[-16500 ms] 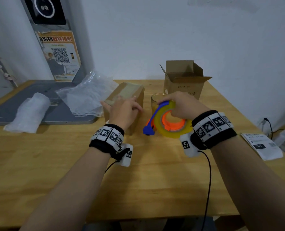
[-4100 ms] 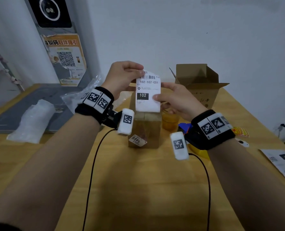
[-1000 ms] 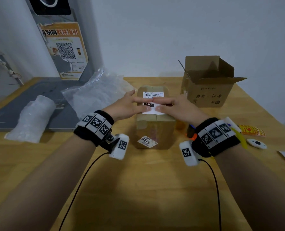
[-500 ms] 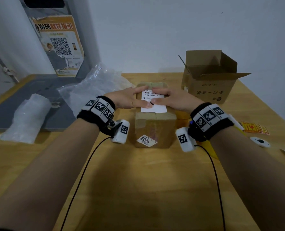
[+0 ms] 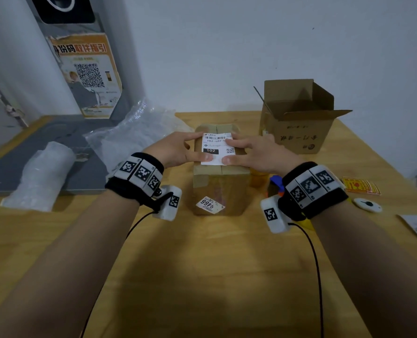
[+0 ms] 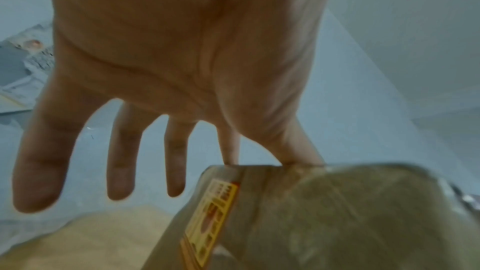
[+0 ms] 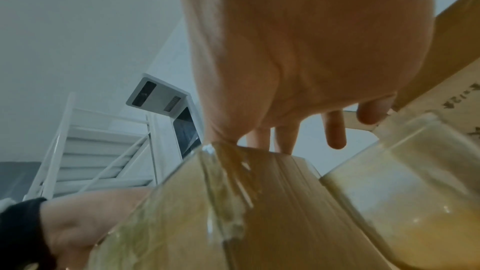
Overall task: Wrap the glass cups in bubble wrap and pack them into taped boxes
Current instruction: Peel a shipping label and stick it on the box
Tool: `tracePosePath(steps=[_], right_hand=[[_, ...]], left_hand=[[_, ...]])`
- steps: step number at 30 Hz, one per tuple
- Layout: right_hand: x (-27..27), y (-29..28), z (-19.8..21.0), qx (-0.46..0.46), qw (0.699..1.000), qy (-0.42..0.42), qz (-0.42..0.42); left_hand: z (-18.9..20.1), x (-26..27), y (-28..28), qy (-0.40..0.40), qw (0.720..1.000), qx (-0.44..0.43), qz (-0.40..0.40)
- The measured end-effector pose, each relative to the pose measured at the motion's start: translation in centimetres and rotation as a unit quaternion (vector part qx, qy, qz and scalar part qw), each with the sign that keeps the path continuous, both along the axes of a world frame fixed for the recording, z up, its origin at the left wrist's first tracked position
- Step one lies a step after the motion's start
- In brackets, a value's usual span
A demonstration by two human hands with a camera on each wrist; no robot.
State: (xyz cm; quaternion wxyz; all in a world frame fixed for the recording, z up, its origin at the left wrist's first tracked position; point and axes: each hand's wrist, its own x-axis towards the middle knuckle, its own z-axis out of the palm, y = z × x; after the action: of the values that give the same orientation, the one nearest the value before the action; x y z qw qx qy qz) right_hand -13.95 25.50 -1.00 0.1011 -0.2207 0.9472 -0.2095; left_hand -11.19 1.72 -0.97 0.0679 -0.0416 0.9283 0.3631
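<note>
The white shipping label (image 5: 216, 148), earlier held up above the taped box (image 5: 220, 170), has been laid on the box top and is pressed flat by the left hand (image 5: 178, 150) and right hand (image 5: 257, 152).

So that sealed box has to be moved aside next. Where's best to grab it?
Take the taped box by its two long side faces, one of the hands from each side. It stands upright and blocky; the shipping label covers the top, and a glass cup crowds its right.

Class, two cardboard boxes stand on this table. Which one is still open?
The far-right box, with flaps raised. The taped box under the left hand and right hand is closed and bears a white label.
</note>
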Motion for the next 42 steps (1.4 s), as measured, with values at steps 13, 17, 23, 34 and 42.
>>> tracePosePath(steps=[13,17,23,34,42], right_hand=[[1.5,2.2,0.4,-0.238,0.96,0.108,-0.1],[1.2,5.5,0.0,-0.189,0.965,0.096,-0.152],[1.6,10.5,-1.7,-0.092,0.975,0.023,-0.2],[2.0,11.7,-1.8,-0.085,0.975,0.018,-0.204],[1.5,15.5,-2.6,0.019,0.96,0.042,-0.275]], left_hand=[[2.3,4.4,10.2,-0.004,0.977,-0.21,-0.038],[1.5,2.5,12.0,-0.005,0.974,-0.224,-0.012],[1.9,3.0,10.3,-0.017,0.978,-0.209,0.001],[0.7,2.7,6.5,0.092,0.969,-0.185,0.136],[1.5,3.4,13.3,0.161,0.958,-0.191,0.142]])
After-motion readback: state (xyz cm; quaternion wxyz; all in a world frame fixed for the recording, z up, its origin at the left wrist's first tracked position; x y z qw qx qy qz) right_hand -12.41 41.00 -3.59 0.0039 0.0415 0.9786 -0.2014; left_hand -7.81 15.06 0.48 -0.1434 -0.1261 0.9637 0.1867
